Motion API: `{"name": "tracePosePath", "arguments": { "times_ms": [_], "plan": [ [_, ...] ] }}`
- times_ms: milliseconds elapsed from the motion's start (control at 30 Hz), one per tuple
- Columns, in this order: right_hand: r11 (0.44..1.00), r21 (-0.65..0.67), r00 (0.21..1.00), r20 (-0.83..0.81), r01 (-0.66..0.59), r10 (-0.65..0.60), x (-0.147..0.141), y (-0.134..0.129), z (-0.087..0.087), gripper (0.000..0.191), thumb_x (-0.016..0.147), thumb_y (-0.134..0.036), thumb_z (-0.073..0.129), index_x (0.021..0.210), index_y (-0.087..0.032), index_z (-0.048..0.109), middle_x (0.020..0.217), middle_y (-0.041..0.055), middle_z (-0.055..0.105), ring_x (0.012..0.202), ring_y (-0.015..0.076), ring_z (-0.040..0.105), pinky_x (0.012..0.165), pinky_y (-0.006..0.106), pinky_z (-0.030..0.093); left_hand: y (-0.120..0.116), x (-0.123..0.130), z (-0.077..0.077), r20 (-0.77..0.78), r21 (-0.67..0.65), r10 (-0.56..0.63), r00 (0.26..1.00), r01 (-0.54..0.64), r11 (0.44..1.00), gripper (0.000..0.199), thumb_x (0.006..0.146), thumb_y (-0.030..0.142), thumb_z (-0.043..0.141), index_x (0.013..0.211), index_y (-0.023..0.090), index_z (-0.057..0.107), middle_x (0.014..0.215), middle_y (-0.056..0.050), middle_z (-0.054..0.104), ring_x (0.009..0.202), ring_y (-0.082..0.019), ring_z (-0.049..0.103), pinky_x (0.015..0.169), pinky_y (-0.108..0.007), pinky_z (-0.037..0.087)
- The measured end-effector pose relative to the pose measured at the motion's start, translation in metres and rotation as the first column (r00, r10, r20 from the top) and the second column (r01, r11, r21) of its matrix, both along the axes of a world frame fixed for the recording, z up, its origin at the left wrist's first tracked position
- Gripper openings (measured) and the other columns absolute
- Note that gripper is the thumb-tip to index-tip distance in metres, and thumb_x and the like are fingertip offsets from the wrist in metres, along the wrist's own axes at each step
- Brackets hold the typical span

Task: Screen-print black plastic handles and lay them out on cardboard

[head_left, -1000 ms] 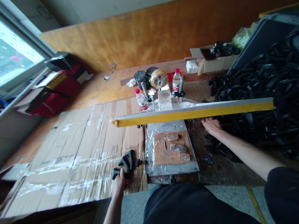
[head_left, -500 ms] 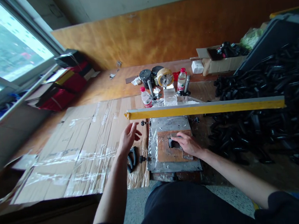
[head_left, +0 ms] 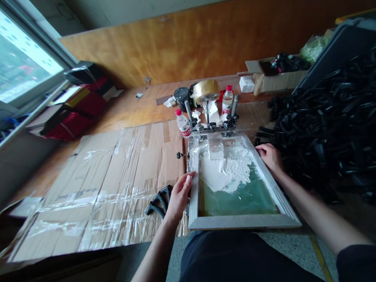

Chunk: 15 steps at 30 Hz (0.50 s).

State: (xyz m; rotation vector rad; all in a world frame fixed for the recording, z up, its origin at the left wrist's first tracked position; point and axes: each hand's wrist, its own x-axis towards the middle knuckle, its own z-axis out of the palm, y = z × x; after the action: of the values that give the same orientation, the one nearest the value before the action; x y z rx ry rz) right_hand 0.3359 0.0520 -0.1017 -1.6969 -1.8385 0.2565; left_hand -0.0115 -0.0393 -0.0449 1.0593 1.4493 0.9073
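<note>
Your left hand [head_left: 179, 194] reaches forward from a bare forearm, palm down, fingers curled over the left rail of the screen-printing frame [head_left: 244, 221], so its grip is closed on that rail. Your right hand [head_left: 270, 158] lies along the right rail, farther up, fingers bent over its edge, also holding the frame. The frame lies flat in the middle of the desk [head_left: 132, 110], near edge toward you; its rails are pale, smooth metal, and the mesh inside is green and translucent. Thick white ink [head_left: 228, 168] is smeared in ridges across the far half of the mesh.

Just left of your left hand lie curved black plastic parts [head_left: 158, 200] on flattened cardboard [head_left: 96, 188], patched with glossy clear tape. To the right, a heap of black plastic parts [head_left: 333, 115] is piled high. Beyond the frame's far edge stand two small plastic bottles [head_left: 182, 124] with red caps and a roll of tan tape [head_left: 206, 89].
</note>
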Motion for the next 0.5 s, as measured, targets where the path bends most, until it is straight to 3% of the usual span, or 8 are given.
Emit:
{"name": "tracePosePath", "arguments": {
  "times_ms": [67, 133, 267, 367, 500],
  "plan": [
    [0.997, 0.032, 0.997, -0.044, 0.068, -0.067, 0.007, 0.015, 0.003, 0.027, 0.089, -0.018, 0.042, 0.091, -0.018, 0.069, 0.097, 0.0101, 0.068, 0.089, 0.0214, 0.064, 0.085, 0.037, 0.051, -0.008, 0.002, -0.015, 0.006, -0.039, -0.007, 1.000, 0.007, 0.999, 0.060, 0.080, 0.064, 0.056, 0.115, 0.018, 0.067, 0.072, -0.002, 0.062, 0.060, -0.013, 0.050, 0.052, -0.022, 0.037],
    [0.994, 0.049, 0.988, -0.126, 0.092, -0.086, 0.008, 0.026, 0.002, 0.025, 0.086, -0.019, 0.046, 0.093, -0.019, 0.070, 0.099, 0.0101, 0.069, 0.091, 0.0228, 0.064, 0.086, 0.037, 0.050, -0.010, 0.005, -0.018, -0.011, -0.037, 0.002, 1.000, -0.003, 0.999, 0.060, 0.078, 0.065, 0.057, 0.110, 0.017, 0.069, 0.077, -0.003, 0.065, 0.065, -0.015, 0.054, 0.055, -0.023, 0.040],
    [0.990, -0.037, 0.964, -0.226, 0.135, -0.140, 0.008, 0.039, -0.008, 0.024, 0.083, -0.020, 0.047, 0.092, -0.019, 0.069, 0.099, 0.0085, 0.070, 0.090, 0.0220, 0.064, 0.087, 0.038, 0.049, -0.007, -0.002, 0.005, -0.079, 0.046, 0.057, 0.995, -0.054, 0.997, 0.058, 0.076, 0.070, 0.055, 0.097, 0.018, 0.072, 0.084, -0.004, 0.069, 0.075, -0.019, 0.059, 0.062, -0.025, 0.046],
    [0.980, -0.178, 0.955, -0.261, 0.094, -0.139, 0.013, 0.046, -0.021, 0.023, 0.082, -0.021, 0.049, 0.092, -0.018, 0.070, 0.096, 0.0069, 0.072, 0.090, 0.0207, 0.065, 0.084, 0.035, 0.049, 0.000, -0.011, 0.022, -0.111, 0.105, 0.091, 0.990, -0.080, 0.991, 0.060, 0.076, 0.073, 0.053, 0.095, 0.020, 0.072, 0.092, -0.005, 0.071, 0.083, -0.023, 0.062, 0.066, -0.028, 0.048],
    [0.960, -0.276, 0.946, -0.293, 0.052, -0.136, 0.023, 0.064, -0.039, 0.020, 0.081, -0.022, 0.054, 0.091, -0.017, 0.071, 0.086, 0.0048, 0.073, 0.084, 0.0198, 0.066, 0.075, 0.030, 0.049, 0.013, -0.008, 0.030, -0.004, 0.132, 0.187, 0.982, -0.185, 0.974, 0.062, 0.074, 0.078, 0.051, 0.096, 0.023, 0.069, 0.096, -0.004, 0.071, 0.083, -0.023, 0.063, 0.066, -0.030, 0.050]
  ]
}}
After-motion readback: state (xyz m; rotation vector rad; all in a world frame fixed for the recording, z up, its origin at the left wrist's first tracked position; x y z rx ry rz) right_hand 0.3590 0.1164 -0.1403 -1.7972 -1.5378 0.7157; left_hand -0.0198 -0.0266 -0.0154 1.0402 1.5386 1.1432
